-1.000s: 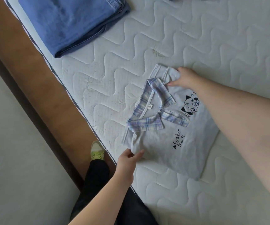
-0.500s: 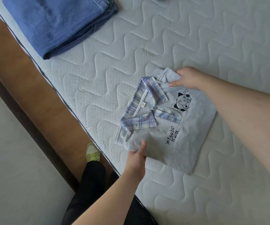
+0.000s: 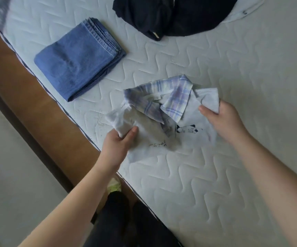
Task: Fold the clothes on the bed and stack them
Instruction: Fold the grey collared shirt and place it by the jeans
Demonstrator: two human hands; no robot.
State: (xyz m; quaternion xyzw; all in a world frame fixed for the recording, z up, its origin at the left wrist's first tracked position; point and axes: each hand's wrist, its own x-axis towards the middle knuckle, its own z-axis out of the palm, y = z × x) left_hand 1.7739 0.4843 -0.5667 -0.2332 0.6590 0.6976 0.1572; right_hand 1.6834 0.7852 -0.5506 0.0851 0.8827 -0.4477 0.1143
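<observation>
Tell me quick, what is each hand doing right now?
Left hand: fingers curled round one edge of the pale grey cotton shirt with the plaid collar.
Right hand: pinching the shirt's other edge.

Mattress (image 3: 215,175): jeans (image 3: 76,63), dark clothes (image 3: 171,15), perhaps shirt (image 3: 188,118).

Folded jeans (image 3: 78,57) left of shirt (image 3: 162,122); dark clothes (image 3: 171,15) behind, on mattress (image 3: 233,86).
</observation>
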